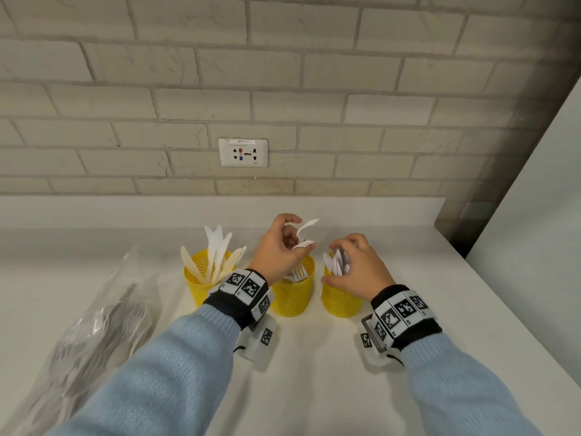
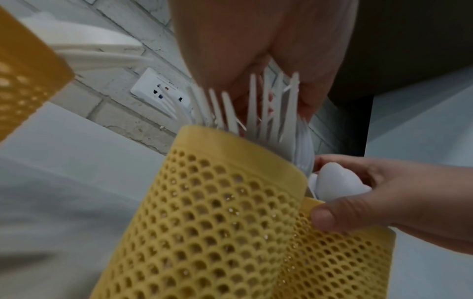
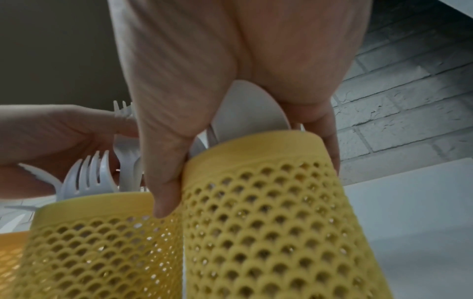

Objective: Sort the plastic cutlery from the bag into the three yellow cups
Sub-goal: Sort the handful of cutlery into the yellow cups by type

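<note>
Three yellow mesh cups stand in a row: the left cup point(image 1: 201, 280) holds knives, the middle cup point(image 1: 292, 295) forks point(image 2: 256, 105), the right cup point(image 1: 341, 298) spoons point(image 3: 250, 105). My left hand point(image 1: 278, 247) hovers over the middle cup and pinches a white fork point(image 1: 304, 244), tines pointing right. My right hand point(image 1: 356, 262) caps the right cup. Its thumb point(image 3: 163, 182) presses the near wall, and its fingers curl over the spoons and the far rim. The clear bag point(image 1: 94, 328) of cutlery lies at the left.
The cups stand on a white counter point(image 1: 314, 388) against a brick wall with a socket plate point(image 1: 243, 152). A white panel point(image 1: 534, 247) bounds the counter on the right. The bag reaches the counter's front left edge.
</note>
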